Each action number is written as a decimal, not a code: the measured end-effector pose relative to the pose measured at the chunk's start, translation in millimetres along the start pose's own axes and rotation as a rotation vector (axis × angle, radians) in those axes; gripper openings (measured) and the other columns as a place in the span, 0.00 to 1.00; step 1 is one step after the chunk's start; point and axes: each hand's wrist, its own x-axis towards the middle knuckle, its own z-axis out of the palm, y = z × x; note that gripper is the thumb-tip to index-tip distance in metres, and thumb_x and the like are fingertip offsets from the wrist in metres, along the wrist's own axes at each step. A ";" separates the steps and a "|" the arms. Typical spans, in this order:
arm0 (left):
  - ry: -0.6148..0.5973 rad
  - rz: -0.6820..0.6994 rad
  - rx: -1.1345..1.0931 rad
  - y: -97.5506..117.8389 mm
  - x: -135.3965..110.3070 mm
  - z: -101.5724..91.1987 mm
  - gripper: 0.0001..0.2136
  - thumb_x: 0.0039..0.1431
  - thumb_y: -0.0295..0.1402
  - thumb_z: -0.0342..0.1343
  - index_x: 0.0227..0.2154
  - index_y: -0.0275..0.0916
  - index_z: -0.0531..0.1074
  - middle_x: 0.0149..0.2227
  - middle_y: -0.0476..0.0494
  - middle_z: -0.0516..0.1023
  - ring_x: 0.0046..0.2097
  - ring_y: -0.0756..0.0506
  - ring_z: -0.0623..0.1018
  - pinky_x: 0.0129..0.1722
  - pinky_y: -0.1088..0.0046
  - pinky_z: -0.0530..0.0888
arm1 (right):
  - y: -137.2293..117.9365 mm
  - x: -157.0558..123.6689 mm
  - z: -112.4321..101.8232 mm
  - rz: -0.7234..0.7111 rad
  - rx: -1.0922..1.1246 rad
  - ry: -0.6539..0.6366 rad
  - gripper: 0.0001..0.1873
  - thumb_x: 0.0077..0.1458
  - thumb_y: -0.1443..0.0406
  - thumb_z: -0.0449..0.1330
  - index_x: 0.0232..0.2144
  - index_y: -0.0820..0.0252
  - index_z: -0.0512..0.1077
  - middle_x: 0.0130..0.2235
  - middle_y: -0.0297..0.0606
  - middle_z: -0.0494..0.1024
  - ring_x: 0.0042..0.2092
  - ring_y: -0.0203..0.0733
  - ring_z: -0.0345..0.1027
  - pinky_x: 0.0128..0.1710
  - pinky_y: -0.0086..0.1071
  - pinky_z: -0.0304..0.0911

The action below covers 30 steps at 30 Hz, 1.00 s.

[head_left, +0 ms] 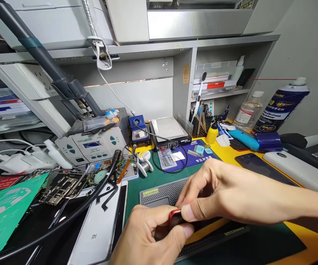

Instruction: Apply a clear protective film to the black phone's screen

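Over the work mat, both hands hold a red-framed phone (175,218), seen at its rounded corner and dark face; the rest is mostly hidden by my fingers. My left hand (150,235) grips it from the near left, thumb along its near side. From the right comes my right hand (208,195), its thumb pressed on the phone's top corner and its fingers curled behind. Beneath the hands lies a grey perforated anti-slip pad (159,190) with a yellow label, on a dark green mat (156,178).
At left are a soldering station (92,145), circuit boards (61,186), a white phone (94,228) and a black hose (78,211). Behind stand a solder spool (145,165), a heating plate (168,129) and a yellow bottle (212,133). A spray can (282,106) and phones (264,167) are at right.
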 end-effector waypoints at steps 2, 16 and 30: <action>-0.014 -0.014 -0.038 3.4 0.2 -0.1 0.19 0.59 0.46 0.59 0.22 0.36 0.74 0.25 0.48 0.72 0.29 0.48 0.70 0.29 0.75 0.68 | -0.5 -1.4 -2.5 0.043 -0.056 -0.010 0.18 0.48 0.51 0.69 0.32 0.60 0.84 0.33 0.36 0.82 0.36 0.44 0.72 0.33 0.29 0.63; -0.034 -0.021 -0.043 -0.4 -0.1 4.3 0.22 0.61 0.51 0.55 0.23 0.35 0.72 0.24 0.48 0.68 0.28 0.49 0.67 0.28 0.74 0.65 | 3.9 0.7 16.9 0.108 -0.050 0.180 0.13 0.45 0.54 0.71 0.26 0.57 0.82 0.31 0.34 0.81 0.32 0.40 0.66 0.28 0.30 0.56; -0.045 0.039 0.208 -5.1 -3.1 -2.6 0.17 0.66 0.42 0.49 0.27 0.36 0.71 0.25 0.51 0.56 0.28 0.51 0.56 0.26 0.72 0.56 | -1.3 10.3 -7.8 0.117 0.250 -0.064 0.10 0.42 0.59 0.75 0.26 0.58 0.85 0.28 0.32 0.82 0.33 0.36 0.71 0.37 0.25 0.65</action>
